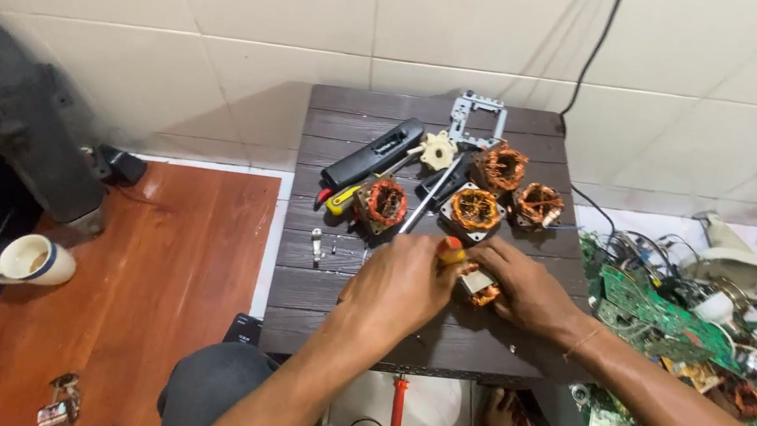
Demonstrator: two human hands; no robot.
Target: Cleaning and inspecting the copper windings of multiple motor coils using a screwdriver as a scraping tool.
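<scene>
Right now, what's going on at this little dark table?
A person sits at a small dark slatted table, both hands on a small copper-wound motor part. The left hand grips an orange-handled screwdriver against it; the right hand steadies it. Four more copper coils and a black casing lie behind. Green circuit boards are heaped on the floor to the right.
</scene>
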